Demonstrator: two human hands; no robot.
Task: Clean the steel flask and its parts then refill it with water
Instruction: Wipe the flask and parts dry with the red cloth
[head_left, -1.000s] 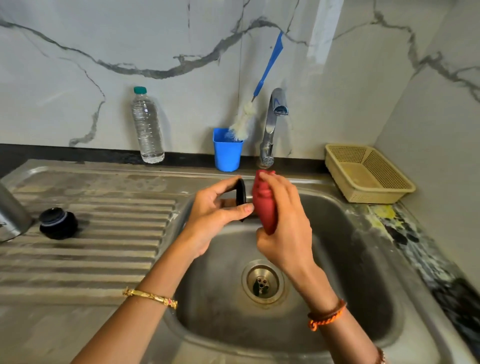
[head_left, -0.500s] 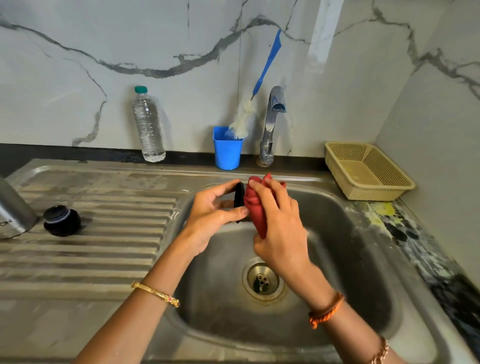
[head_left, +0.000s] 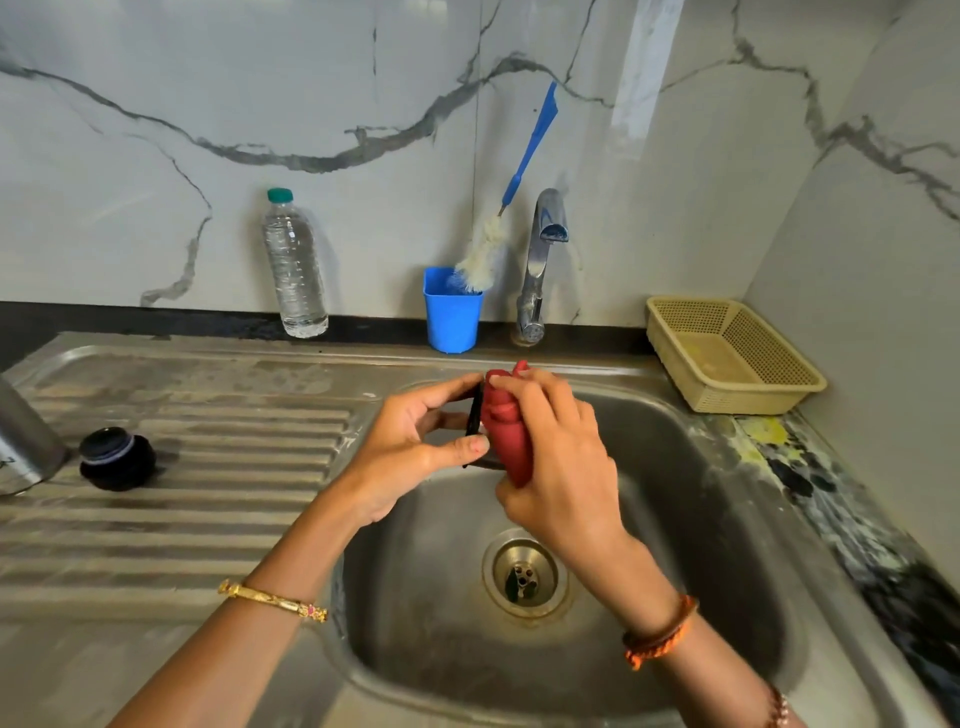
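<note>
Steel flask (head_left: 23, 441), a plain brushed-metal cylinder, stands at the far left edge of the ribbed draining board (head_left: 208, 499), cut off by the frame; a small dark mark low on its wall is too blurred to read. Just beside it on the ribs sits its black round stopper (head_left: 117, 460) with a pale ring near the top. No writing can be read on anything else.

Over the steel sink basin (head_left: 701, 519), the left hand (head_left: 415, 447) pinches a thin black ring-shaped flask part (head_left: 474, 418) between thumb and fingers, held edge-on. The right hand (head_left: 566, 467) is clenched round a bunched red cloth (head_left: 509, 436), which presses against that ring.

Below the hands the basin lies open down to the round drain (head_left: 524, 574). Along the back edge stand a clear plastic water bottle with a green cap (head_left: 293, 265), a blue plastic cup (head_left: 451, 309) holding a white bottle brush with a blue handle (head_left: 511, 202), and the chrome tap (head_left: 540, 260). A beige perforated plastic basket (head_left: 737, 353) rests on the right counter corner, well apart from the hands.
</note>
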